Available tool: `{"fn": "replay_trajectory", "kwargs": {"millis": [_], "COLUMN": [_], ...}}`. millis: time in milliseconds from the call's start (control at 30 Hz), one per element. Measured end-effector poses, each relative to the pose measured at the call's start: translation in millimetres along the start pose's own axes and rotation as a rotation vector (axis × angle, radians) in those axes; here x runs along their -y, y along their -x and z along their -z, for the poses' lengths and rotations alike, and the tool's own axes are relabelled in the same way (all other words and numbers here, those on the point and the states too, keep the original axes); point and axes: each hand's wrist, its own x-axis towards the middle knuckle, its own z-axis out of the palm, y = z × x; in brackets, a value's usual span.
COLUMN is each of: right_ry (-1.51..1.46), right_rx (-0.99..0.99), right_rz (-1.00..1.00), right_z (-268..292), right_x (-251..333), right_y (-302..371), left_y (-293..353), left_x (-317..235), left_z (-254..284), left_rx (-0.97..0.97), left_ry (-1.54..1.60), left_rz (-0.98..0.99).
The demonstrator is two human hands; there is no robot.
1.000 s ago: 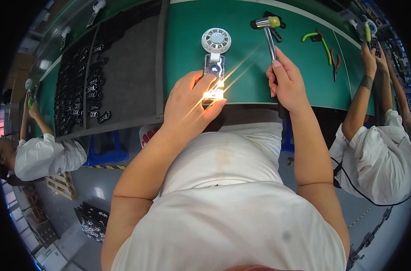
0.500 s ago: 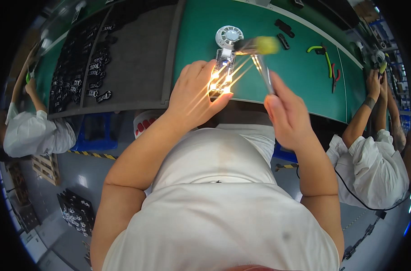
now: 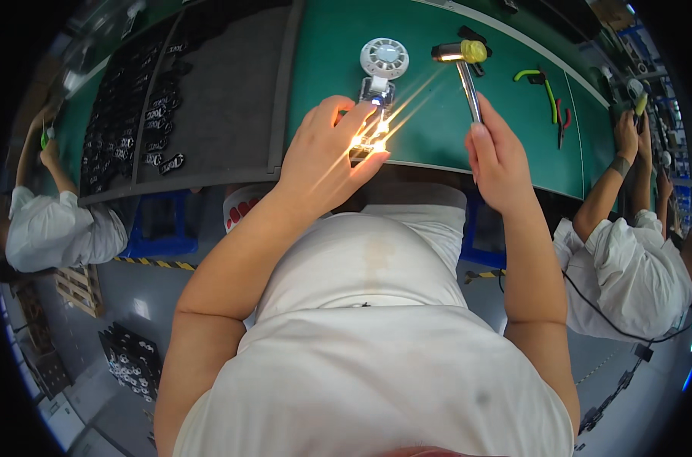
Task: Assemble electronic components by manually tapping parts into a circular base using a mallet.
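Observation:
My left hand is closed round a shiny metallic block at the green table's near edge. Thumb and fingers cover part of it, and bright glints blur its details. A white round part with a ring of slots sits at the block's far end; I cannot tell how the two are joined. In my right hand is a hammer, gripped by the lower part of its metal handle. Its dark head has a yellow face on the right side, held apart from the block.
Green-handled pliers and red-handled pliers lie to the right. Dark flat parts rest behind the hammer head. A grey-lined tray with several black pieces fills the left. People in white work on either side.
The hammer has swung up and to the right, away from the metallic block, with my right hand moving the same way. My left hand keeps its hold, nearly in place.

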Motion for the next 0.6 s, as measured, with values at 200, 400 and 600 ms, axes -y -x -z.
{"fn": "replay_trajectory", "kwargs": {"millis": [200,400,600], "right_ry": [-0.309,-0.248,0.067], "right_rx": [-0.135,-0.166,0.014], "right_rz": [-0.289,-0.193,-0.051], "right_z": [-6.4,-10.8,-4.5], "right_x": [-32.0,-37.5,-10.8], "right_y": [-20.2,-17.5,-8.0], "left_y": [-0.1,-3.1,-3.4], "left_x": [-1.6,-6.6,-3.1], "left_z": [-2.0,1.1,3.1], "left_rx": [0.053,0.062,0.056], "left_ry": [-0.117,-0.178,-0.128], "left_rz": [-0.004,0.004,0.062]}}
